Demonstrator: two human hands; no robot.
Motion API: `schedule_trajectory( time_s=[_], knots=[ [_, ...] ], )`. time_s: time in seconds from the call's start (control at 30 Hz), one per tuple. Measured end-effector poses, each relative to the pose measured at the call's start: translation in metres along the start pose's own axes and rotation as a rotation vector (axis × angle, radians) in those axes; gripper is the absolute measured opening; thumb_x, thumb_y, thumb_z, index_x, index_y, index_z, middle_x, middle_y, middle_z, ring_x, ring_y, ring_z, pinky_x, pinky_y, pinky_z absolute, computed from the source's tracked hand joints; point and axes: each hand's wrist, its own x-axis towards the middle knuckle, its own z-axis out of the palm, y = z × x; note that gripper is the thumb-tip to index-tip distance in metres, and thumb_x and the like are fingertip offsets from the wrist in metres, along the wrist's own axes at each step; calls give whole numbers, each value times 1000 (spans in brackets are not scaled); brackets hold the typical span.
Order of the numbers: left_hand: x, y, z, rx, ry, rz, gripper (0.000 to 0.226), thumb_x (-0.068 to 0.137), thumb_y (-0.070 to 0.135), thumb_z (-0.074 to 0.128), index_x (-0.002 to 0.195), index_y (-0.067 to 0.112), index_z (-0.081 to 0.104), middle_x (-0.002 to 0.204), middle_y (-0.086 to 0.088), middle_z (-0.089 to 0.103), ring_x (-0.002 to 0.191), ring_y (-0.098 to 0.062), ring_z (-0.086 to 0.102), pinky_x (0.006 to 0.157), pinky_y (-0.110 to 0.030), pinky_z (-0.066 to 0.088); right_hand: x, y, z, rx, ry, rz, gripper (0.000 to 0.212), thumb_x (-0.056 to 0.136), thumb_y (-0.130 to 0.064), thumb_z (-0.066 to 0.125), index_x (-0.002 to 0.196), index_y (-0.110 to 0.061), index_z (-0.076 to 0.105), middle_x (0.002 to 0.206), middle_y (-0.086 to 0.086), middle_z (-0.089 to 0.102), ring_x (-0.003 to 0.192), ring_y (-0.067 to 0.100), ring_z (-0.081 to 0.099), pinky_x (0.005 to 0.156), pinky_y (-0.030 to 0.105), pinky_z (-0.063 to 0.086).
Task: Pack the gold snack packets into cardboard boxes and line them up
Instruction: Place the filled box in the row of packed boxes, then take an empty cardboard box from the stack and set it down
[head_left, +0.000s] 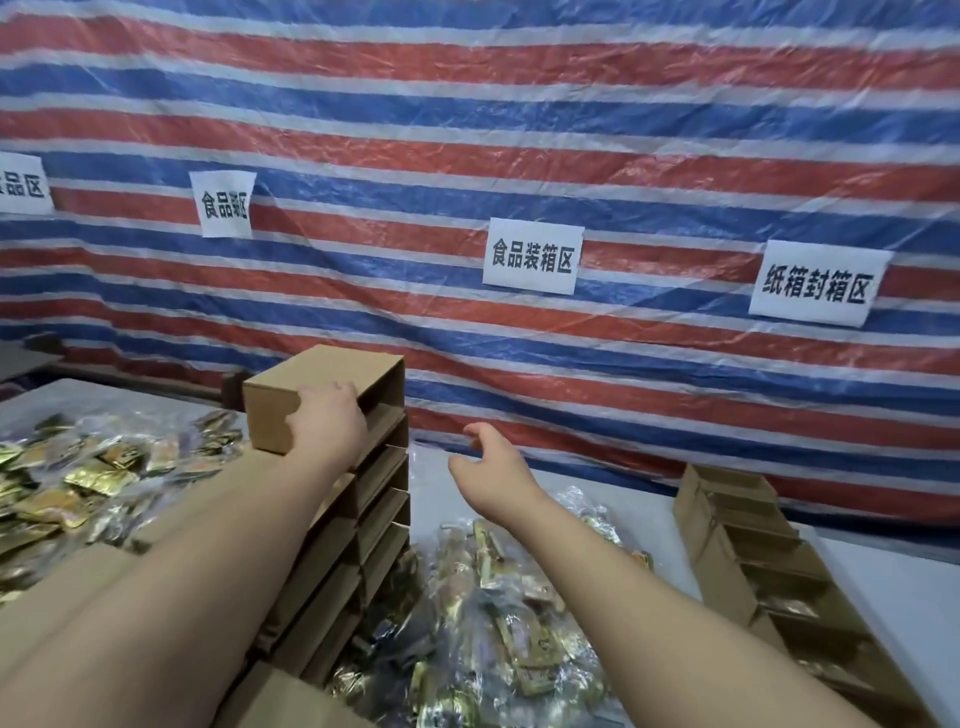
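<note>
Your left hand (327, 423) grips the top cardboard box (306, 397) of the middle stack (353, 525); your right hand (491, 467) hovers open, holding nothing. Gold snack packets (498, 623) heap between the stacks on the table (883, 571); filled boxes (753, 545) line its right edge.

Packing workshop, tarp wall (571, 130), zone signs (532, 256)

boxes (332, 519) centre | packets (78, 483) left (more right) | tarp (571, 130) behind

Boxes (322, 387) – matt cardboard; packets (98, 475) – glossy gold foil; striped tarp (519, 130) – shiny woven plastic.
</note>
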Motion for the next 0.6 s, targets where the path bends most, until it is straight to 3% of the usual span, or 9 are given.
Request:
schedule_trajectory(
  time_s=[0.1,0.2,0.3,0.47,0.6],
  knots=[
    [-7,-11,-17,-62,78,79,18,97,15,49,111,14,60,97,-9,62,84,-25,58,65,-35,55,-10,2,-10,1,9,-6,52,93,-31,52,143,-25,40,144,-2,46,126,20,48,92,29,40],
    [-24,-12,-53,-191,197,146,15,97,15,49,100,12,63,89,-8,65,77,-25,64,69,-39,58,-22,-8,-26,-5,53,-50,48,94,-27,53,141,-22,44,143,1,49,123,20,51,95,31,43],
    [-52,4,-97,-336,274,247,18,97,20,45,99,14,63,91,-6,66,82,-25,63,75,-40,55,-37,-24,-56,-88,148,-106,53,94,-26,53,145,-17,40,147,4,43,133,23,44,106,34,37],
    [-106,54,-155,-550,175,418,20,97,22,45,99,19,65,89,1,65,82,-17,62,72,-33,55,-67,-53,-128,-287,361,-232,52,91,-25,55,141,-17,43,140,6,44,128,25,45,109,39,37],
    [-151,107,-189,-653,65,536,24,95,17,47,105,17,69,97,2,67,90,-16,62,78,-32,53,-96,-53,-194,-432,337,-195,69,90,-26,58,152,-25,28,154,2,28,138,26,35,113,44,36]
  ],
)
